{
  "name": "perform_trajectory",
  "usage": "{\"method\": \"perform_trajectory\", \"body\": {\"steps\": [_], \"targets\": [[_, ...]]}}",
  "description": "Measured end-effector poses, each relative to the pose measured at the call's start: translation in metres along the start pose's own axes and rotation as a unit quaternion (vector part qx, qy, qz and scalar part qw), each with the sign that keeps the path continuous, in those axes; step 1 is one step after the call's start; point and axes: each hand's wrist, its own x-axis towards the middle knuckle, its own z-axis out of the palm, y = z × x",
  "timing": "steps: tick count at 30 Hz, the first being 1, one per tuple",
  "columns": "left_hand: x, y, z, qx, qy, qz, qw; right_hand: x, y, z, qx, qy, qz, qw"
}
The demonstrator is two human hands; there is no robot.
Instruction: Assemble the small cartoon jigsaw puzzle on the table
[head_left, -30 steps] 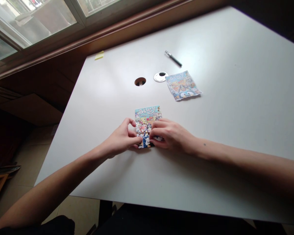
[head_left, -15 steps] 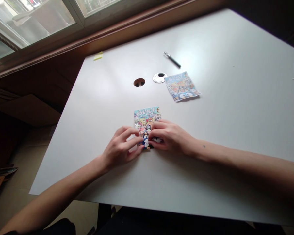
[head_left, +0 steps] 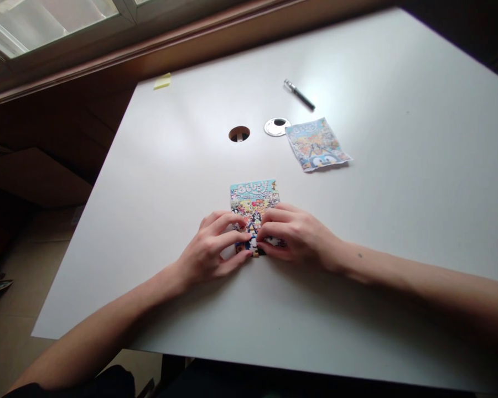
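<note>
A small colourful jigsaw puzzle [head_left: 255,200] lies flat on the white table, with a light blue title band at its top and crowded cartoon figures below. My left hand [head_left: 216,243] grips its lower left side, fingers bent and thumb at the bottom edge. Curled over the lower right part is my right hand [head_left: 294,235], its thumb and fingertips pressed together on the puzzle. The two hands' fingertips nearly meet near the bottom middle. Whether a loose piece sits between the right fingertips is hidden.
Behind the puzzle, a creased paper sheet [head_left: 317,145] carries a similar picture. A round metal cover [head_left: 276,127] touches its corner, beside a cable hole [head_left: 239,134] in the white table [head_left: 170,166]. A black pen [head_left: 300,95] and a yellow sticky note [head_left: 162,81] lie farther back.
The view has shifted slightly, so the puzzle and both hands appear a little farther right. The fingers keep almost the same grip at the puzzle's lower part.
</note>
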Motion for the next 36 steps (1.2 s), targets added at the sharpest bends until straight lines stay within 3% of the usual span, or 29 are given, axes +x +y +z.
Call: {"method": "perform_trajectory", "body": {"steps": [36], "targets": [[0.0033, -0.0049, -0.0001, -0.023, 0.016, -0.005, 1.000, 0.0019, -0.0025, -0.0012, -0.008, 0.024, -0.017, 1.000]]}}
